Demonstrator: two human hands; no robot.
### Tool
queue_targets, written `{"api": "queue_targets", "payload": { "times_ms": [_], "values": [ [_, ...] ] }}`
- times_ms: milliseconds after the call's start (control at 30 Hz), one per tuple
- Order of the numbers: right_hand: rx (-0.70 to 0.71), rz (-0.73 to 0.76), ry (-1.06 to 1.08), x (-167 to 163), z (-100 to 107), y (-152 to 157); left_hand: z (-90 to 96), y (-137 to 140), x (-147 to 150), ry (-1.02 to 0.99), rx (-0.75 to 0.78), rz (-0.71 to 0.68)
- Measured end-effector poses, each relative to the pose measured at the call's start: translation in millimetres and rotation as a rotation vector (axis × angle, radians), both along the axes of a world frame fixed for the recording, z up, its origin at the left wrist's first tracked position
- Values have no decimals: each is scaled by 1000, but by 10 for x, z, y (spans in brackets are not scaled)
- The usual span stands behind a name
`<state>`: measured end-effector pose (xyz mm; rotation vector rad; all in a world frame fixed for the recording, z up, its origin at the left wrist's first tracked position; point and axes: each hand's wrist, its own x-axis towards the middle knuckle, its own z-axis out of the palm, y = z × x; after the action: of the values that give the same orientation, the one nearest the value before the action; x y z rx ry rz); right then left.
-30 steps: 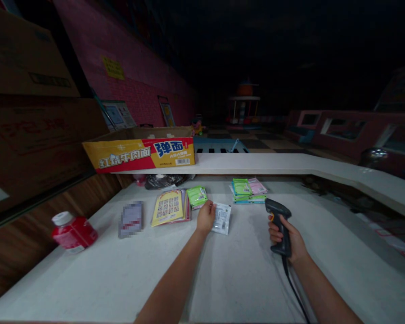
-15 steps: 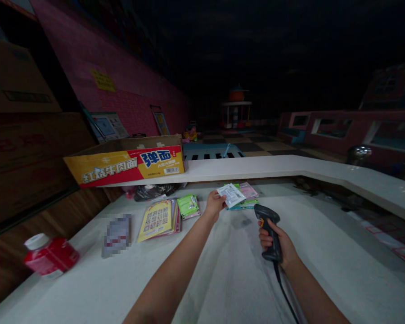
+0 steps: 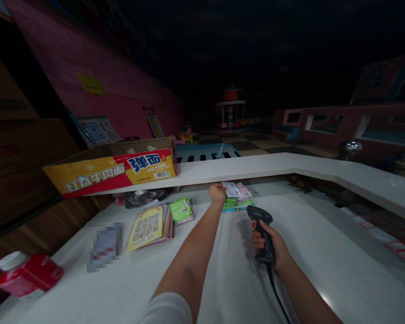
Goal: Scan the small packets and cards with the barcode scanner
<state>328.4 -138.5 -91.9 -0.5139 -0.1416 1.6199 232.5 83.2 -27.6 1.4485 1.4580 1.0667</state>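
Near centre are one left hand (image 3: 218, 193), one right hand (image 3: 277, 246), one scanner (image 3: 259, 216) and two packet piles (image 3: 181, 210); at left, one booklet stack (image 3: 147, 226), one printed carton (image 3: 121, 172), two brown boxes (image 3: 23, 164) and one red bottle (image 3: 33, 275).

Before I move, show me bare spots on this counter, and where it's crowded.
Free: counter right of the scanner, and in front of the booklets, between red bottle and left forearm.
Crowded: near the ledge, from booklets and green packets to the packet stack at the left hand.

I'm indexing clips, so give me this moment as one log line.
left hand: holds white sachet at sachet stack | right hand: grips barcode scanner
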Motion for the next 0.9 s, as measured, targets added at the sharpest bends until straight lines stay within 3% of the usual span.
{"api": "queue_targets", "payload": {
  "times_ms": [233, 400, 467, 633, 900],
  "values": [
    [4, -20, -50, -2, -2, -22, 61, -270, -287, 369, 342, -61],
    [0, -31, -38, -1, -10, -48, 33, -542, -757, 621, 489, 1],
    [-13, -26, -39, -3, 2, -61, 19, -591, -984, 774, 471, 94],
    [-22, -11, -56, -12, 41, -90, -57, -551, -1451, 1050, 249, 307],
    [-33, -17, -48, -36, 75, -107, -130, -515, -1644, 1131, 198, 275]
  ]
}}
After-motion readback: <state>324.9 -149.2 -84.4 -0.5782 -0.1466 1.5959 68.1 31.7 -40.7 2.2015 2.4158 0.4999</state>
